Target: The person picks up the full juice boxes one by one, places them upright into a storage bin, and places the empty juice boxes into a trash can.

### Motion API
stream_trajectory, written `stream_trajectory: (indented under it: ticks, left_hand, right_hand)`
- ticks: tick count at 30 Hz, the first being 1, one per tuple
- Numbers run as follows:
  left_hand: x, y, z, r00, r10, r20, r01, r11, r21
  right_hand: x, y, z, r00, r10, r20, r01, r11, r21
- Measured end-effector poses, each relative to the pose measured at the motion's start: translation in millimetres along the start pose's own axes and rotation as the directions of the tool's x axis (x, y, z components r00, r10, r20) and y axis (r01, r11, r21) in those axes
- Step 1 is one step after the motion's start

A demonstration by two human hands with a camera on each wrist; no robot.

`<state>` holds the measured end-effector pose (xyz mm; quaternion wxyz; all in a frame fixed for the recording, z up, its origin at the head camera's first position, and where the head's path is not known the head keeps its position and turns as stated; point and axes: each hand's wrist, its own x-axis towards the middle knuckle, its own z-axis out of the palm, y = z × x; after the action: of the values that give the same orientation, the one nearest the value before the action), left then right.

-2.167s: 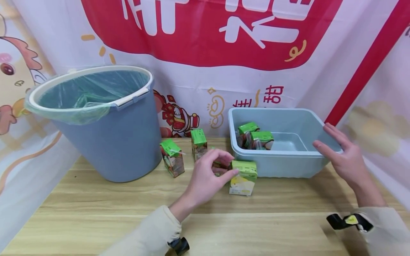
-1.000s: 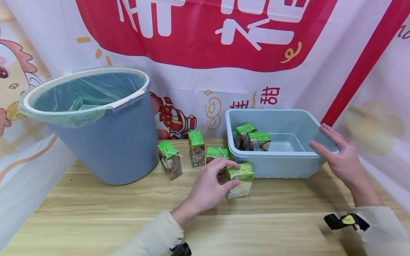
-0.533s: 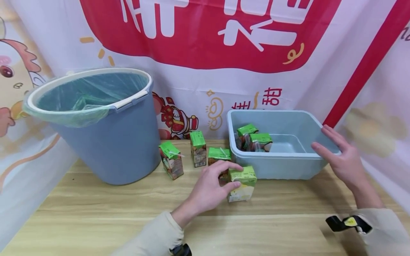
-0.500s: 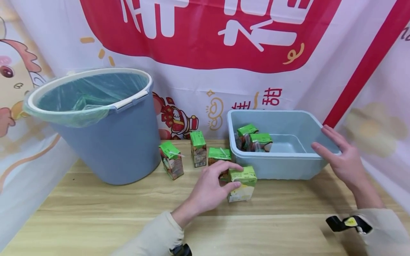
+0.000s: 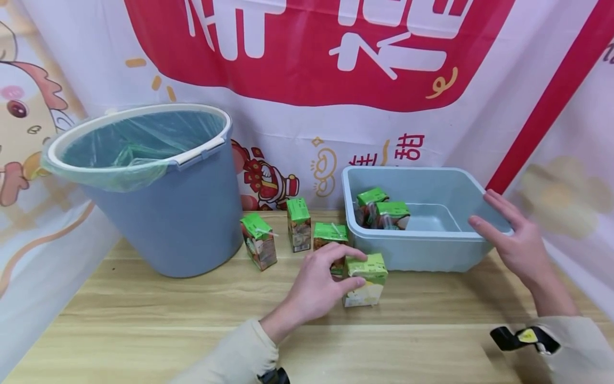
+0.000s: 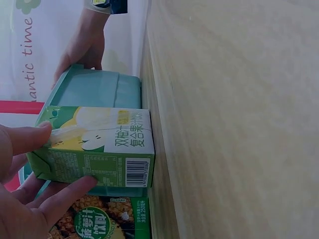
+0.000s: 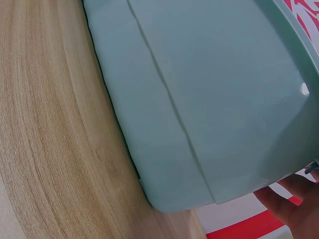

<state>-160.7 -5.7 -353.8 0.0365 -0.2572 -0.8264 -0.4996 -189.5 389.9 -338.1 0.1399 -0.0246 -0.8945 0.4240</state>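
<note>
My left hand [image 5: 318, 280] holds a pale green and white juice box [image 5: 366, 280] standing on the table in front of the light blue tub [image 5: 427, 250]. In the left wrist view the thumb [image 6: 31, 138] lies on its front face and a finger on its green side. Just behind is a pineapple juice box [image 6: 112, 219], partly covered by the hand in the head view. My right hand [image 5: 520, 248] grips the tub's right rim, thumb over the edge; in the right wrist view several fingers [image 7: 279, 201] lie against the outer wall. Small green-topped cartons [image 5: 392, 210] lie inside the tub.
A blue bin [image 5: 192, 213] with a clear liner stands at the left. Between bin and tub are two green-topped cartons, one tilted [image 5: 259, 242] against the bin and one upright [image 5: 299, 226]. A printed cloth [image 5: 288, 122] hangs close behind.
The left hand has closed its thumb and fingers onto the pale green juice box, which has come slightly toward me from the tub. The right hand stays at the rim.
</note>
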Motion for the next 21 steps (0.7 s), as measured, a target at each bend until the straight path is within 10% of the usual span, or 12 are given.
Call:
stream_trajectory:
  ticks: [21]
  left_hand:
    - [8.9, 24.2, -6.0, 0.996, 0.085, -0.041, -0.086, 0.996, -0.022]
  right_hand:
    - [2.2, -0.2, -0.2, 1.000, 0.020, 0.005, -0.020, 1.000, -0.006]
